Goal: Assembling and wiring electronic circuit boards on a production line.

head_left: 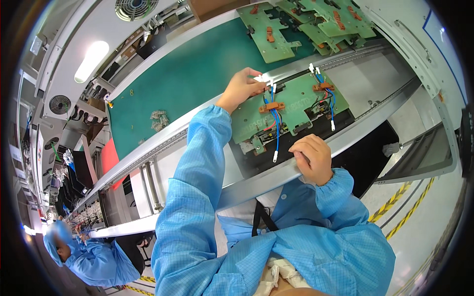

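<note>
My left hand [243, 90] reaches over the far edge of a green circuit board [295, 112], its thumb and fingers pinched on a white connector [265, 78]. Blue wires [276, 129] with white ends run through a brown clamp [271, 107] on that board. A second brown clamp [323, 87] to the right holds a similar bundle, its lower white end [333, 126] hanging over the board. The board lies on a black carrier [253, 163]. My right hand [313, 157] is curled by the near rail, fingers bent toward the thumb, with nothing visible in it.
More green boards [335, 22] with brown clamps lie on the green mat [173, 81] at the far right. A small heap of metal-coloured parts [159, 120] sits at the mat's left. A metal rail [256, 186] runs along the near side. A co-worker in blue [98, 261] is at the lower left.
</note>
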